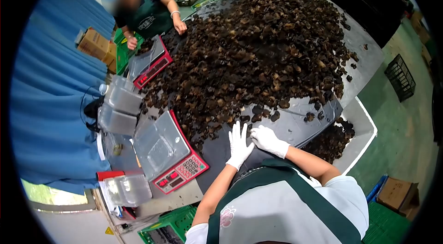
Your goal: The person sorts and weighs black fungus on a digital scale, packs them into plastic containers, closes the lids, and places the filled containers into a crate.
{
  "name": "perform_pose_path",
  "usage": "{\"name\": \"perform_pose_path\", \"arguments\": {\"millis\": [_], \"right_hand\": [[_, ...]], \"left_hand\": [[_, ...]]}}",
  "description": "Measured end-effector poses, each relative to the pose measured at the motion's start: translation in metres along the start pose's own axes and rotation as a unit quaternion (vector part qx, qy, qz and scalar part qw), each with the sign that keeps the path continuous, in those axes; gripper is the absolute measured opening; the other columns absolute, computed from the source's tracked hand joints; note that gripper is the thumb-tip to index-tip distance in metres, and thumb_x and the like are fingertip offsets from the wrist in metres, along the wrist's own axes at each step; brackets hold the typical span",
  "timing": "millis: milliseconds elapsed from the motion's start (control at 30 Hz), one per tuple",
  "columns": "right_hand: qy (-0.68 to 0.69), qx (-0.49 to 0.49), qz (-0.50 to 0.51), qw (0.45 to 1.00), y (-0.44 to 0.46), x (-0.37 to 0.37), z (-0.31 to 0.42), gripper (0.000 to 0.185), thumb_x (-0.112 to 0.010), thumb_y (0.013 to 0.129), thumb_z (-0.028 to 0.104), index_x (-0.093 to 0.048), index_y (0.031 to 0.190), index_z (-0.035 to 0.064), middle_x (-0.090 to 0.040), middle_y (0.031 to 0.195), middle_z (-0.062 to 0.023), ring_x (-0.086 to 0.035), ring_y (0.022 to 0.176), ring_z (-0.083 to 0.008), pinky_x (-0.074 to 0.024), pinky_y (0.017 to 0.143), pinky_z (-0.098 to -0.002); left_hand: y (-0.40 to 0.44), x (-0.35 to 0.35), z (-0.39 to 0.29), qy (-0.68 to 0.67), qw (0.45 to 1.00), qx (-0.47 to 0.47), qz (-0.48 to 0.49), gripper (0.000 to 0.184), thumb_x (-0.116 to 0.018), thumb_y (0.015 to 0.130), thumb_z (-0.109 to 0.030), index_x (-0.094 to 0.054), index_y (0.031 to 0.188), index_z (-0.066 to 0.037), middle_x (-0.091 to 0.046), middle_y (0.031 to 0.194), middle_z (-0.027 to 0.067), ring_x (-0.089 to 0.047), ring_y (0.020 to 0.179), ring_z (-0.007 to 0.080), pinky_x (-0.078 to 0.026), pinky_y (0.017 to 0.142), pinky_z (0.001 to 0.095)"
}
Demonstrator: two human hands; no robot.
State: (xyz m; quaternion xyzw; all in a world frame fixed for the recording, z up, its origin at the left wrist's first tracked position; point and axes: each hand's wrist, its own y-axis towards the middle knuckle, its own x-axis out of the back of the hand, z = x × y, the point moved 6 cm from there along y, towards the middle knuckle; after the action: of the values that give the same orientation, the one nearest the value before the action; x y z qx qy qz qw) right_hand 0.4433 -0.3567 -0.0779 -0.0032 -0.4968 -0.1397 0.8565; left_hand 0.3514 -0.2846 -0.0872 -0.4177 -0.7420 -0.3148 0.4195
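My left hand (pixel 239 146), in a white glove, lies on the dark sheet (pixel 214 151) with its fingers stretched out towards the pile. Close beside it, my right hand (pixel 268 140), also gloved in white, has its fingers curled together; whatever they may hold is hidden. Just beyond both hands spreads a large heap of dark brown, curled pieces that look like dried wood ear mushrooms (pixel 258 50). A few loose pieces lie near my fingertips. To the left of my hands stands a red digital scale (pixel 182 172) with a clear plastic container (pixel 159 145) on its platform.
Across the table a person in a green apron (pixel 150 15) works by a second red scale (pixel 154 68). Clear plastic boxes (pixel 121 105) are stacked at left, with another container (pixel 129 188) nearer me. A white bin (pixel 364 128) holding dark pieces stands at right; a black crate (pixel 400 78) is on the floor.
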Motion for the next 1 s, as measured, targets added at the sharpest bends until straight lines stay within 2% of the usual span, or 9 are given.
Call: {"name": "perform_pose_path", "arguments": {"millis": [100,233,367,400,467,567,700,833,1000], "right_hand": [[-0.010,0.007,-0.050,0.999,0.035,0.012,-0.021,0.012,-0.062,0.077,0.017,-0.066,0.082,0.0068,-0.061,0.093,-0.0087,-0.057,0.086,-0.0282,-0.0496,0.074,-0.0395],[0.106,-0.037,-0.057,0.992,0.070,0.052,-0.040,0.012,-0.060,0.079,0.017,-0.065,0.087,0.0095,-0.064,0.088,-0.0085,-0.059,0.087,-0.0295,-0.0499,0.075,-0.0407],[0.051,-0.061,-0.245,0.966,0.098,0.157,-0.069,0.016,-0.058,0.077,0.017,-0.065,0.086,0.0051,-0.064,0.081,-0.0123,-0.060,0.080,-0.0330,-0.0513,0.069,-0.0419],[0.022,-0.070,-0.279,0.958,0.101,0.178,-0.083,0.016,-0.059,0.076,0.016,-0.065,0.085,0.0041,-0.063,0.084,-0.0125,-0.061,0.081,-0.0321,-0.0517,0.066,-0.0404],[-0.095,-0.077,-0.359,0.925,0.098,0.194,-0.122,0.032,-0.064,0.078,0.026,-0.063,0.102,0.0040,-0.061,0.109,-0.0173,-0.058,0.100,-0.0345,-0.0474,0.085,-0.0436],[-0.154,-0.202,-0.317,0.914,0.098,0.201,-0.171,0.057,-0.067,0.080,0.040,-0.054,0.125,0.0077,-0.045,0.136,-0.0205,-0.042,0.124,-0.0378,-0.0371,0.099,-0.0509],[-0.130,-0.303,-0.205,0.921,0.100,0.177,-0.191,0.075,-0.071,0.074,0.052,-0.048,0.135,0.0141,-0.027,0.149,-0.0207,-0.026,0.136,-0.0408,-0.0299,0.103,-0.0614],[-0.137,-0.260,-0.198,0.935,0.082,0.140,-0.167,0.067,-0.080,0.065,0.043,-0.059,0.121,0.0134,-0.027,0.150,-0.0209,-0.029,0.135,-0.0403,-0.0363,0.099,-0.0562],[-0.116,-0.184,-0.179,0.960,0.047,0.102,-0.130,0.055,-0.079,0.065,0.037,-0.062,0.110,0.0109,-0.028,0.149,-0.0208,-0.035,0.131,-0.0369,-0.0338,0.099,-0.0531]], "left_hand": [[0.047,-0.003,0.007,0.068,0.993,-0.076,-0.060,0.070,-0.065,0.074,-0.020,-0.041,0.140,-0.013,-0.029,0.149,0.0206,-0.026,0.138,0.0376,-0.019,0.111,0.0568],[0.106,0.013,0.036,0.209,0.974,-0.081,-0.024,0.064,-0.064,0.080,-0.024,-0.043,0.139,-0.015,-0.031,0.149,0.0159,-0.027,0.138,0.0345,-0.018,0.111,0.0564],[0.144,0.052,0.057,0.162,0.977,-0.025,-0.135,0.064,-0.065,0.083,-0.033,-0.042,0.140,-0.013,-0.030,0.151,0.0146,-0.028,0.139,0.0320,-0.017,0.112,0.0546],[0.155,0.063,0.051,0.128,0.982,-0.031,-0.135,0.063,-0.065,0.084,-0.034,-0.042,0.139,-0.012,-0.031,0.150,0.0147,-0.030,0.137,0.0321,-0.018,0.112,0.0525],[0.178,0.079,0.034,0.059,0.988,-0.057,-0.133,0.062,-0.066,0.084,-0.030,-0.043,0.138,-0.009,-0.032,0.149,0.0169,-0.032,0.135,0.0342,-0.022,0.111,0.0505],[0.213,0.083,0.011,-0.022,0.987,-0.065,-0.144,0.063,-0.067,0.084,-0.028,-0.043,0.138,-0.006,-0.031,0.148,0.0201,-0.033,0.134,0.0364,-0.025,0.110,0.0490],[0.247,0.045,-0.014,0.017,0.997,-0.051,-0.053,0.077,-0.064,0.083,-0.048,-0.035,0.144,-0.010,-0.021,0.153,0.0202,-0.022,0.139,0.0394,-0.019,0.111,0.0548],[0.236,-0.002,-0.024,0.061,0.995,-0.074,0.038,0.085,-0.064,0.075,-0.061,-0.040,0.141,-0.012,-0.021,0.154,0.0165,-0.014,0.142,0.0379,-0.013,0.109,0.0629],[0.181,-0.001,-0.023,0.020,0.988,-0.153,-0.031,0.056,-0.072,0.075,-0.042,-0.058,0.115,-0.006,-0.035,0.146,0.0151,-0.027,0.137,0.0368,-0.016,0.110,0.0597]]}}
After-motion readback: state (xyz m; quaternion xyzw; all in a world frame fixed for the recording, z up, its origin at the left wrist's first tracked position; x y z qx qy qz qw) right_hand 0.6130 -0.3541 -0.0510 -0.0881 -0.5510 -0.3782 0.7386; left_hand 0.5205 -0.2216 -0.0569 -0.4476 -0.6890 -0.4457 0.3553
